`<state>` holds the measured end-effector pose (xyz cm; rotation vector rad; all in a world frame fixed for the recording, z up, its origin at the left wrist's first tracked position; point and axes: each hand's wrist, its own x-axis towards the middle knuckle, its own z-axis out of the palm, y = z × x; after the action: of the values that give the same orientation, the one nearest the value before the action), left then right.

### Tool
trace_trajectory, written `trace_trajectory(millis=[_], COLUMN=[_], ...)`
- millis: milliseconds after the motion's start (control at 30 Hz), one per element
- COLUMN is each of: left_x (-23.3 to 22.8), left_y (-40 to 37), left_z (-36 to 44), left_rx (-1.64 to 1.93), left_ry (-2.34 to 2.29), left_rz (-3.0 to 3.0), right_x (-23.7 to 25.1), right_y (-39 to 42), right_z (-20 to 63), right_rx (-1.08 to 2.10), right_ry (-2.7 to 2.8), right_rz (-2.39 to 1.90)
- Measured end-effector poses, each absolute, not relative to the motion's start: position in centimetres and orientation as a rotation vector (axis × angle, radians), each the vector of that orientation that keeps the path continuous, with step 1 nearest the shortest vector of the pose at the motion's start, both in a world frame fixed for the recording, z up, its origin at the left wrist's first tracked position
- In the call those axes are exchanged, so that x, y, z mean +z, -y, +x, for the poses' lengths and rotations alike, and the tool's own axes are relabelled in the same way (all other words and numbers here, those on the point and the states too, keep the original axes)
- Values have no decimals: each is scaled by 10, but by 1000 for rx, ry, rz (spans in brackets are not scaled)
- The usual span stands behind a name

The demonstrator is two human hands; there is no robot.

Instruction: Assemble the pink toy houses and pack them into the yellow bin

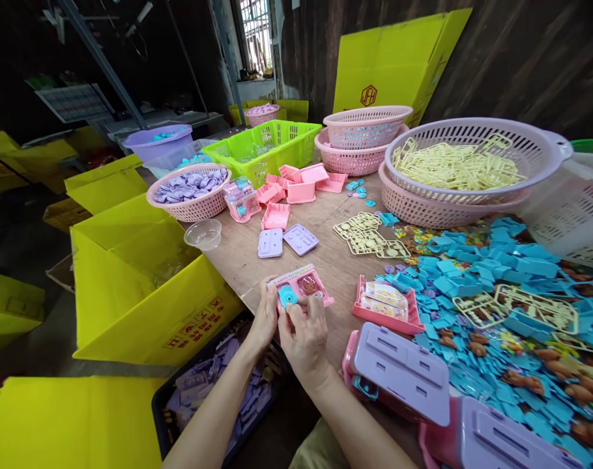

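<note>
At the table's near edge, my left hand [264, 319] grips the left side of a pink toy play-set panel [320, 293] with a printed strip along its top. A bright blue plastic part [287, 295] with a round centre sits in the panel's left half, and a brown round piece [308, 284] shows in its right half. My right hand [306, 335] is closed, its bent fingers pinching at the lower edge of the blue part; the fingertips are partly hidden. To the right lies a pink tray [414, 319] with a printed card. Two purple lids [270, 243] lie beyond the panel.
Blue parts [448, 280], cream sprues [360, 227] and brown figures spread across the right side. Pink boxes [301, 191], baskets of parts [189, 210] and a green crate [296, 153] stand farther back. Purple-lidded cases [404, 371] sit near right. Yellow cartons [144, 306] flank the left.
</note>
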<state>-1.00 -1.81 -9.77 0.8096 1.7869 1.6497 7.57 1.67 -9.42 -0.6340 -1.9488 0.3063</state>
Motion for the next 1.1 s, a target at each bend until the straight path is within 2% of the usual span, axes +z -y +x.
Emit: trace_trajectory(millis=[367,700,1100], left_x=[-100,-97,-105], left_y=[16,8,8], left_z=[-11,-8,-14], left_rx=[1661,1651,1684], left_ry=[-1893,-1940,-1996], left_rz=[738,721,803], right_x=[-97,-95,-95], right_y=[-18,-17,-19], right_z=[74,69,68], right_rx=[121,192,116], right_ry=[1948,1915,1912], right_rz=[-588,-744,-738])
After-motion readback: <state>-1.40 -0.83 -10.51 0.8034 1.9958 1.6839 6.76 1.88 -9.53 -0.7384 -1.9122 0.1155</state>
